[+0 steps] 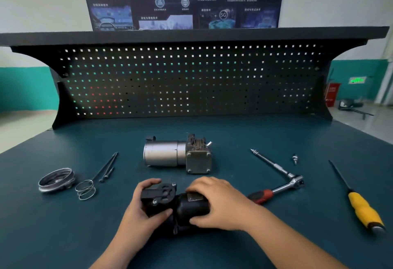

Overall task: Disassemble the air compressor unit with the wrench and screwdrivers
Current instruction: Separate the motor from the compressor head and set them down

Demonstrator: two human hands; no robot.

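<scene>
2 hands, left hand (139, 201) and right hand (214, 201), clasp my black housing (170, 201); twisting apart could fling its near-left screw (154, 202).

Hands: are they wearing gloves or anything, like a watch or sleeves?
No gloves. The left hand and the right hand are both bare, with short, plain fingernails. No rings, watch or bracelet show on either wrist. Both forearms are uncovered all the way to the bottom edge of the picture, so no sleeves can be seen. No tape, bandages or markings show either.
</scene>
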